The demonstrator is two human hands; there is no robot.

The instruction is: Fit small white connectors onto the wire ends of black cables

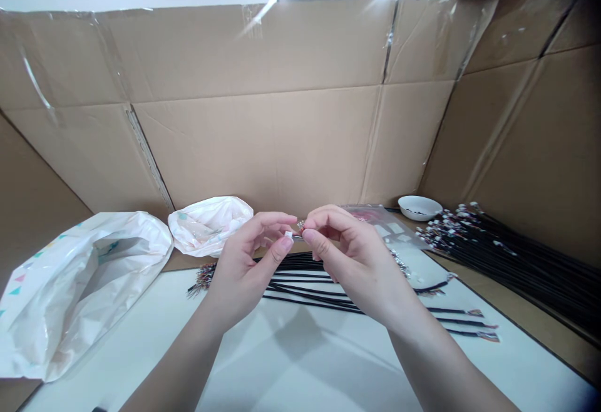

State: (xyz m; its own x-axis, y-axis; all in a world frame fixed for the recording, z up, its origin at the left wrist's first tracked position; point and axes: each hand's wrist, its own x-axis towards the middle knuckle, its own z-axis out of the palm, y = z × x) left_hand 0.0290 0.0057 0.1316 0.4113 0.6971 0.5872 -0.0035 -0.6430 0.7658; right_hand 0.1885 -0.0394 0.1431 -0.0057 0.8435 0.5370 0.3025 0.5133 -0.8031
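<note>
My left hand (248, 268) pinches a small white plastic connector (288, 235) between thumb and forefinger. My right hand (350, 262) meets it from the other side, its fingertips pinching a thin wire end (299, 230) right at the connector, though the fingers hide most of that wire. Both hands hover above a bundle of black cables (300, 288) lying on a white sheet (300, 362), with coloured wire ends fanning out at either side.
A large pile of black cables with white connectors (507, 255) lies at the right on cardboard. A white bowl (419, 208) and a clear plastic bag (375, 224) stand behind my hands. White plastic bags (70, 287) lie at the left, against a cardboard wall (258, 105).
</note>
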